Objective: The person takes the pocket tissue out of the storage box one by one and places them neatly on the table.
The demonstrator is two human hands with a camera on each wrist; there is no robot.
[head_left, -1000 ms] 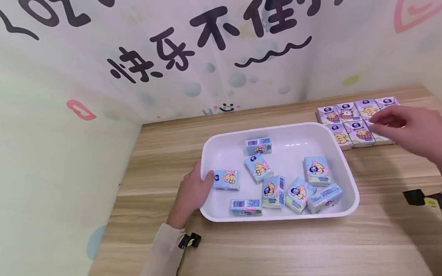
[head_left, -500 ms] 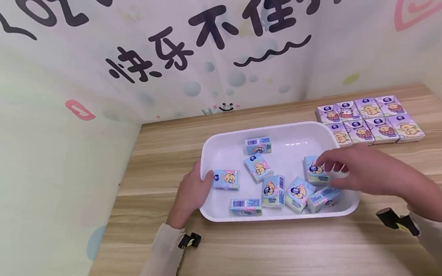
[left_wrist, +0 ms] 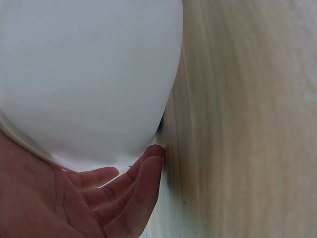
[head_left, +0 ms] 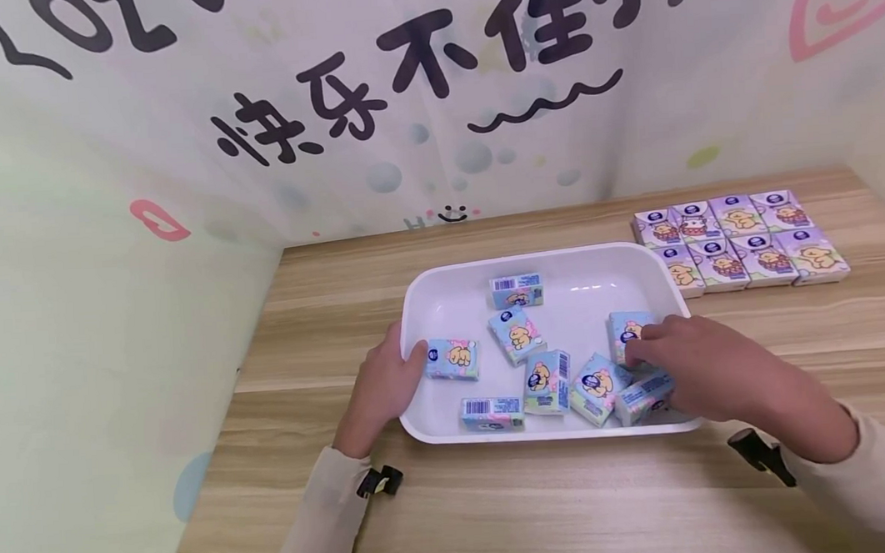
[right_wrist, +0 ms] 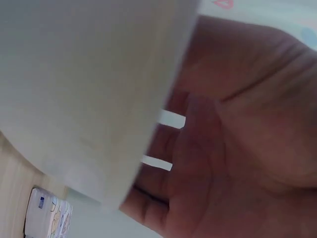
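Observation:
A white plastic tub (head_left: pixel 570 280) holds several small blue tissue packs with a cartoon puppy print. My left hand (head_left: pixel 388 378) grips its left end, thumb over the rim; in the left wrist view its fingers (left_wrist: pixel 130 191) lie along the outer wall. My right hand (head_left: pixel 725 368) reaches over the right rim, fingers bent down onto the tissue pack (head_left: pixel 627 327) at that end and partly covering it. Another pack (head_left: pixel 644 398) lies tilted just below the hand. In the right wrist view the tub's wall hides my right fingertips; I cannot tell whether they pinch the pack.
Purple tissue packs (head_left: pixel 768 255) stand in two tight rows at the back right of the wooden table (head_left: pixel 545 505), just beyond the tub's right corner. A printed curtain (head_left: pixel 437 168) closes off the back, and a pale wall (head_left: pixel 79 371) the left side.
My right hand has moved from the purple packs, left and down into the tub, onto a blue pack. Its earlier position uncovered the full purple rows. My left hand and the tub stay put.

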